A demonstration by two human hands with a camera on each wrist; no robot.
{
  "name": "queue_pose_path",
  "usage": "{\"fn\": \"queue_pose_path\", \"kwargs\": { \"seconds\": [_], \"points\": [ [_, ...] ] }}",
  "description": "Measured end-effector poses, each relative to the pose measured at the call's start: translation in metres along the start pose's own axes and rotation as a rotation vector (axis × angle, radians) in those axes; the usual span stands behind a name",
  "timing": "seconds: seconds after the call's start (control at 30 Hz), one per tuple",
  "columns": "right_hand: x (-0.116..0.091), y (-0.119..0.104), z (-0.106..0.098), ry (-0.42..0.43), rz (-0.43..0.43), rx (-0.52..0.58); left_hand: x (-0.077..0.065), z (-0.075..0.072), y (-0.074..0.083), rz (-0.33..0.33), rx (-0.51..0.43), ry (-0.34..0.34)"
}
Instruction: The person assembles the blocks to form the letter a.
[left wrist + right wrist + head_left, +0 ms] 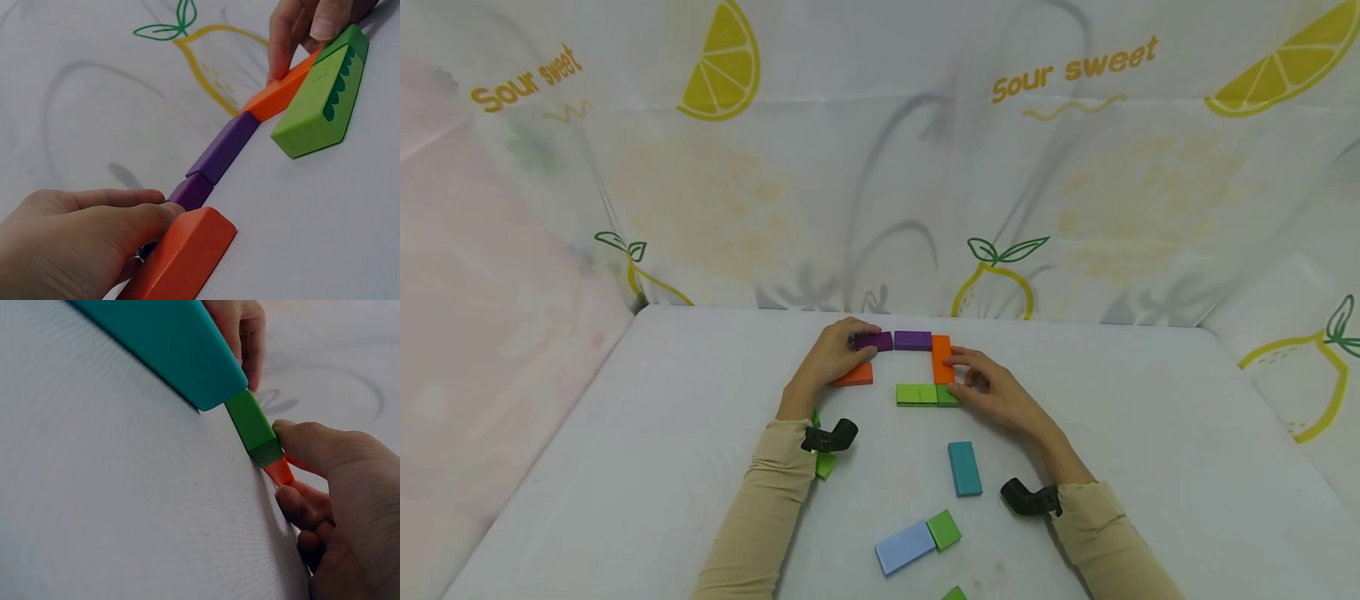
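In the head view, my left hand (pixel 835 358) pinches a dark purple block (pixel 874 341) between thumb and fingers at the far side of the table. A red-orange block (pixel 854 375) lies just in front of that thumb. End to end with the dark purple block lies a second purple block (pixel 913 340). An orange block (pixel 942 359) runs forward from its right end. My right hand (pixel 1000 396) has its fingers touching the outer side of the orange block, its thumb at a small green block (pixel 947 396). A light green block (pixel 320 103) with a scalloped edge adjoins the small green one.
Nearer on the white table (pixel 700 467) lie a teal block (pixel 965 469), a light blue block (pixel 905 547) and a green block (pixel 943 530) against it. Other green pieces (pixel 825 465) sit partly behind the left forearm. A printed cloth (pixel 880 167) hangs behind the table.
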State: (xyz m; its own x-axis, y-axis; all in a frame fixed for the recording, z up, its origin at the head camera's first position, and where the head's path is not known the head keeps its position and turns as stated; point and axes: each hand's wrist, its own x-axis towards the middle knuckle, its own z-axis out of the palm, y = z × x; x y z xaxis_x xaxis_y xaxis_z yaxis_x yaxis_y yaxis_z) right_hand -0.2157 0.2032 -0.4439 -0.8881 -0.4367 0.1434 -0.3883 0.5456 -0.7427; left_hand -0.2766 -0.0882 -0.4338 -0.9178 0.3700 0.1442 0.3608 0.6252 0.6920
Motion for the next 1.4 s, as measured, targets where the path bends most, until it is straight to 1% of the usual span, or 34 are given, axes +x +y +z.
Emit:
{"fn": "queue_pose_path", "kwargs": {
  "seconds": [0.43,0.67,0.97,1.2,1.4],
  "points": [
    [0.0001,0.0003,0.0004,0.002,-0.001,-0.004,-0.0004,-0.0002,0.0020,0.010,0.001,-0.002],
    [0.0004,0.0004,0.0002,0.001,0.005,-0.012,-0.0004,0.0004,0.0011,0.004,-0.002,-0.001],
    [0.0004,0.0015,0.0001,0.004,-0.004,-0.013,0.0009,0.0009,-0.0001,0.017,0.006,-0.001],
    [0.0001,0.0009,0.0000,0.003,-0.004,-0.005,0.0009,0.0012,0.0002,0.003,-0.003,-0.004],
    [0.0000,0.0004,0.0002,0.002,0.002,0.001,0.0000,0.0008,-0.0002,0.008,-0.007,-0.005]
  ]
}}
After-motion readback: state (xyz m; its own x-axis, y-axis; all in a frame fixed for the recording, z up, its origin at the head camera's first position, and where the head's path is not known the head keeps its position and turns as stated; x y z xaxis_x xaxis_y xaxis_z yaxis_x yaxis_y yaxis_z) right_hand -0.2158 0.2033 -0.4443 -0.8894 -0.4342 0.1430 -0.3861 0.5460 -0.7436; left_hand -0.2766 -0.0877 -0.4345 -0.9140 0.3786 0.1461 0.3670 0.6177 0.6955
